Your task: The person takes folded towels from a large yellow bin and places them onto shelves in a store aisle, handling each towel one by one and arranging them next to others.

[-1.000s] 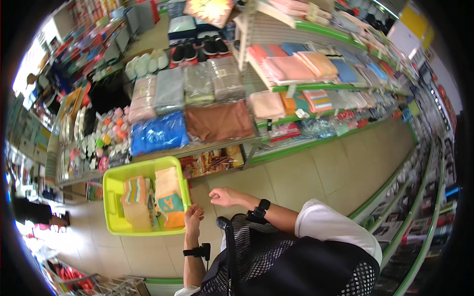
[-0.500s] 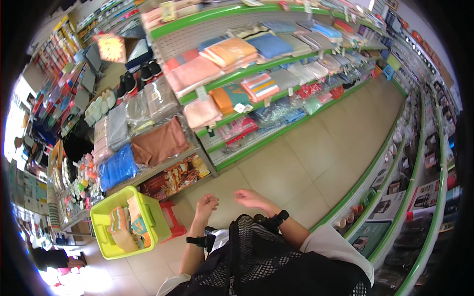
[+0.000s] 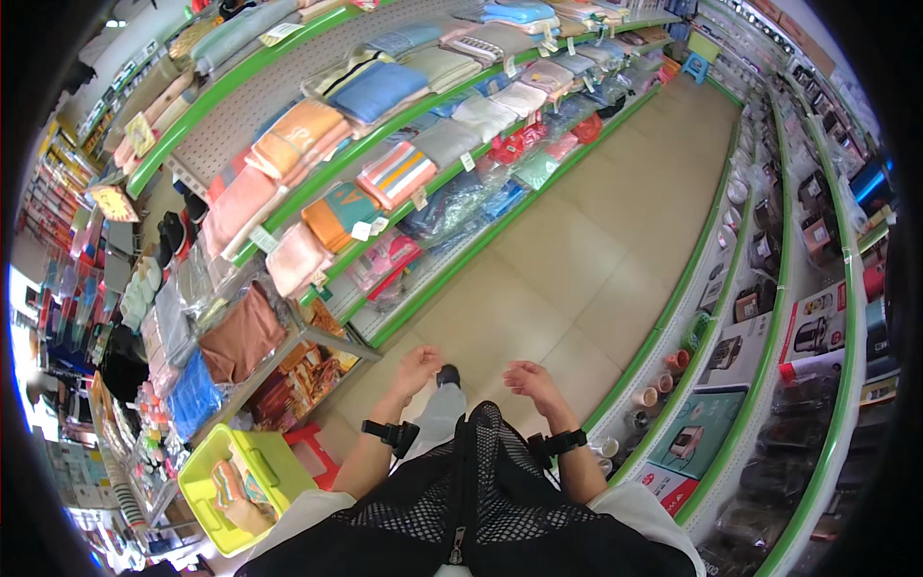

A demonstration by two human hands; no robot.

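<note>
Towels (image 3: 380, 91), folded and stacked, line the green-edged shelves (image 3: 245, 106) ahead and to the left of the person I am watching. The left hand (image 3: 417, 371) hangs over the aisle floor (image 3: 567, 240), its fingers loosely curled and empty, near a dark shoe (image 3: 447, 377). The right hand (image 3: 532, 383) is level with it and well apart, its fingers bent and partly spread, empty too. Each wrist wears a black band.

Low at the person's left stands a yellow-green bin (image 3: 274, 466) with a striped towel and a tan one inside; it sits so near the distorted rim of my view that I cannot tell how many lie beneath. A red stool (image 3: 312, 454) is just beside it. Behind the bin, a counter bears a brown folded cloth (image 3: 242, 335) and a blue wrapped package (image 3: 195, 396).

On the near shelf tier, an orange-and-green towel (image 3: 341, 218) lies between a pink towel (image 3: 298, 260) and a striped one. Across the aisle, to the right, cups (image 3: 663, 383) stand beside a teal box (image 3: 694, 433).
</note>
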